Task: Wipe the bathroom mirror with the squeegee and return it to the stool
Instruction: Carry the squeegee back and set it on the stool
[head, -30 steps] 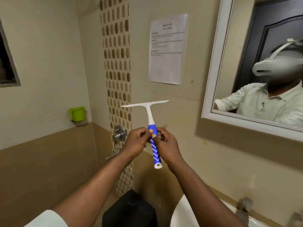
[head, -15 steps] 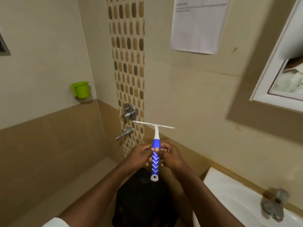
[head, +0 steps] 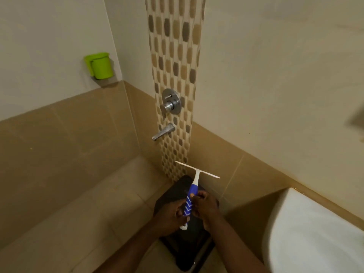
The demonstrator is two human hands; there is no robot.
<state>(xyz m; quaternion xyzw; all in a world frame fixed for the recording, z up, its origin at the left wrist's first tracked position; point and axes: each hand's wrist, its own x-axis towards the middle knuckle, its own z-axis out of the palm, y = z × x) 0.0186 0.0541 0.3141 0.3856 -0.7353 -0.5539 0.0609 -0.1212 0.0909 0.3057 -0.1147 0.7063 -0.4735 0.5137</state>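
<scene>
Both hands hold the squeegee (head: pixel 194 187) by its blue-and-white handle, just above the black stool (head: pixel 185 245). My left hand (head: pixel 171 215) grips the lower handle from the left. My right hand (head: pixel 206 207) pinches it from the right. The white blade points up and away, toward the wall, and the handle's white end shows below my left hand. The stool stands on the floor against the tiled wall, partly hidden by my hands and forearms. The mirror is out of view.
A white sink (head: pixel 315 231) fills the lower right. A chrome tap spout (head: pixel 163 132) and shower valve (head: pixel 171 104) sit on the mosaic strip above the stool. A green mug (head: pixel 99 65) rests on a small wall ledge at the left. Beige floor tiles lie left of the stool.
My view has tilted down and left, away from the mirror. Both hands have lowered the squeegee from chest height to just over the stool, keeping the same grip.
</scene>
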